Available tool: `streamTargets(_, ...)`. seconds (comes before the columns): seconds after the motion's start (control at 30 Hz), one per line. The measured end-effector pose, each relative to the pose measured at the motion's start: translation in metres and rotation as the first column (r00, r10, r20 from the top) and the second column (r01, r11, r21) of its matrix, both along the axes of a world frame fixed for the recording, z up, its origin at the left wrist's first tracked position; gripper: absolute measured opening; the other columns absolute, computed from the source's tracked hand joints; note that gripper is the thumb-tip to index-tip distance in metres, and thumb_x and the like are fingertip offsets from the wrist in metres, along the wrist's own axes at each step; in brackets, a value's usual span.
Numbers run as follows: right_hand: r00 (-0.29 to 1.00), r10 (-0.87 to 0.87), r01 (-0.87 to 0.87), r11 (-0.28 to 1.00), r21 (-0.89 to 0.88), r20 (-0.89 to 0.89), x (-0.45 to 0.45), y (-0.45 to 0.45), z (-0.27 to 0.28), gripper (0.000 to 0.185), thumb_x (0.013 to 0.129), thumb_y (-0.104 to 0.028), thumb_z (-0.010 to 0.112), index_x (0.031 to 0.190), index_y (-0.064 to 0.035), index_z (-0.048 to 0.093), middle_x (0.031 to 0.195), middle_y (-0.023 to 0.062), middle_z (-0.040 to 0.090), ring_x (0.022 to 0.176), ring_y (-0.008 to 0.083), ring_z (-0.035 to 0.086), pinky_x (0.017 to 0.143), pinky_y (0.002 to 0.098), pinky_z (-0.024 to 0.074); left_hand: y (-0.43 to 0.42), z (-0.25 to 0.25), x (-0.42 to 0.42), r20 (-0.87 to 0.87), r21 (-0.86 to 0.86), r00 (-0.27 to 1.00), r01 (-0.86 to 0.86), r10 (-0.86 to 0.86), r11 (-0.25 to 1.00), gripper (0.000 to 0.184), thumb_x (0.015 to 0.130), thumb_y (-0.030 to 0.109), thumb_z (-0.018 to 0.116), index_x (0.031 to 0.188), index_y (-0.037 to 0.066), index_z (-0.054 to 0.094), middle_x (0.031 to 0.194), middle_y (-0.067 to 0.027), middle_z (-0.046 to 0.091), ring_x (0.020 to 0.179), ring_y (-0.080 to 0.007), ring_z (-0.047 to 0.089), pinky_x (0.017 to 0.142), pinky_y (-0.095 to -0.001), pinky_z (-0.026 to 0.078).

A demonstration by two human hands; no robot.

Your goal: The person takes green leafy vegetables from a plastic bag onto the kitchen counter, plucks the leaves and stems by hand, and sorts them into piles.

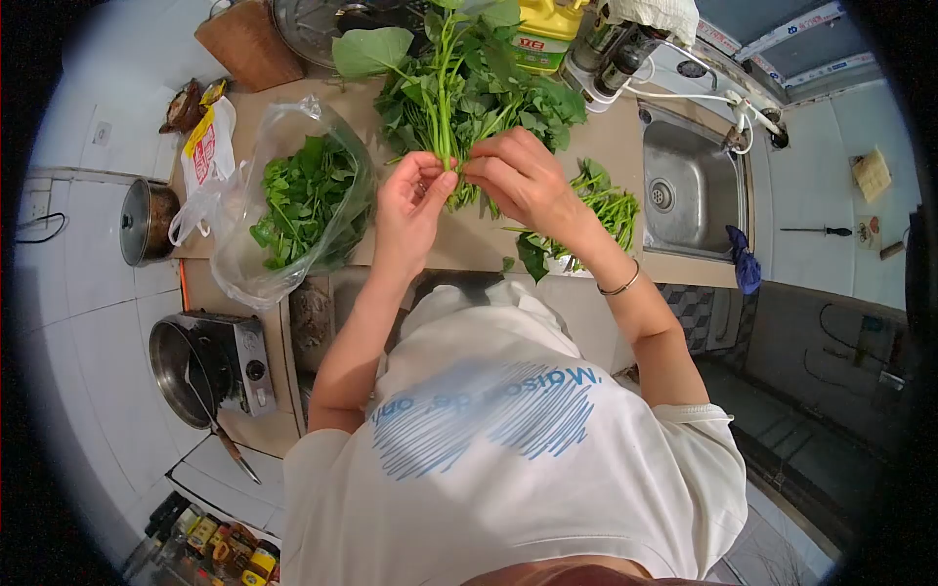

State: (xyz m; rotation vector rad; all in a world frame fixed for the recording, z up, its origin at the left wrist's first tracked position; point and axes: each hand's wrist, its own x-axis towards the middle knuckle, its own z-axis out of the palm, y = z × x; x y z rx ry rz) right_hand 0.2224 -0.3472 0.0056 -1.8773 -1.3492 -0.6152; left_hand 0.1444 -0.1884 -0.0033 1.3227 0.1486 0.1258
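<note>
My left hand pinches a bunch of long green leafy stems, held upright over the counter. Close against it, my right hand has its thumb and fingers pinched at the lower end of the same stems. A large pile of leafy greens lies just behind both hands. To the left, a clear plastic bag stands with its mouth spread, holding picked green leaves. A smaller heap of stems lies by my right forearm, partly hidden by it.
A steel sink is set into the counter at right, a blue cloth over its edge. At left are a lidded pot and a pan on a stove. A yellow jug and bottles stand at the back.
</note>
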Motion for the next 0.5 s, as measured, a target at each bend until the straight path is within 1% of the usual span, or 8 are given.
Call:
streamTargets(0.1,0.999,0.010,-0.012,0.998,-0.055,-0.030,0.0004,-0.0010,0.0043,0.023,0.068,-0.003,0.073,0.085,-0.0031,0.058,0.086,0.0085,0.058,0.076,0.0262,0.054,0.065,0.0338,0.0452,0.0003,-0.0004,0.0002,0.006,-0.002,1.000,-0.006,0.006,1.000,0.010,0.089,0.005,0.060,0.098,0.002,0.057,0.090,-0.0004,0.060,0.080,-0.0051,0.052,0.073,-0.0193,0.041)
streamTargets(0.23,0.998,0.011,-0.015,0.998,-0.055,-0.064,0.0008,-0.0006,0.0031,0.023,0.068,-0.003,0.073,0.084,-0.0029,0.057,0.086,0.0087,0.057,0.076,0.0264,0.054,0.064,0.0337,0.0447,0.0009,0.0014,0.0001,0.040,0.021,0.999,-0.038,0.037,0.999,0.011,0.088,0.004,0.060,0.098,0.003,0.056,0.089,0.0003,0.058,0.082,-0.0058,0.051,0.074,-0.0196,0.041)
streamTargets(0.3,0.999,-0.006,0.003,0.999,-0.054,-0.051,0.0006,0.0007,0.0026,0.022,0.069,-0.006,0.071,0.083,-0.0040,0.054,0.079,0.0086,0.052,0.073,0.0266,0.051,0.064,0.0347,0.0439,0.0012,0.0009,0.0010,0.042,0.018,0.998,-0.048,0.047,0.999,0.011,0.088,0.004,0.060,0.098,0.003,0.056,0.089,0.0004,0.057,0.083,-0.0061,0.051,0.075,-0.0199,0.041)
streamTargets(0.33,0.999,-0.004,0.002,0.999,-0.053,-0.052,0.0002,0.0010,0.0018,0.022,0.069,-0.006,0.071,0.083,-0.0040,0.054,0.079,0.0086,0.052,0.073,0.0266,0.051,0.064,0.0347,0.0439,0.0015,0.0007,0.0012,0.044,0.016,0.997,-0.057,0.056,0.998,0.011,0.088,0.004,0.060,0.097,0.003,0.055,0.089,0.0005,0.057,0.083,-0.0063,0.051,0.076,-0.0203,0.041)
streamTargets(0.43,0.995,-0.020,0.016,0.999,-0.050,-0.097,-0.0007,0.0015,-0.0010,0.022,0.069,-0.005,0.071,0.083,-0.0037,0.055,0.079,0.0096,0.052,0.074,0.0272,0.052,0.061,0.0343,0.0443,0.0018,0.0020,0.0011,0.055,0.016,0.997,-0.058,0.057,0.998,0.011,0.088,0.004,0.061,0.097,0.003,0.054,0.088,0.0001,0.056,0.084,-0.0066,0.051,0.076,-0.0209,0.041)
streamTargets(0.5,0.974,0.018,-0.018,1.000,0.004,-0.225,-0.0003,0.0023,-0.0019,0.020,0.070,-0.004,0.071,0.084,-0.0035,0.056,0.078,0.0103,0.051,0.071,0.0282,0.053,0.059,0.0351,0.0447,0.0024,0.0008,0.0012,0.059,0.015,0.997,-0.055,0.055,0.998,0.011,0.088,0.004,0.061,0.097,0.002,0.054,0.088,0.0000,0.056,0.084,-0.0067,0.051,0.076,-0.0209,0.041)
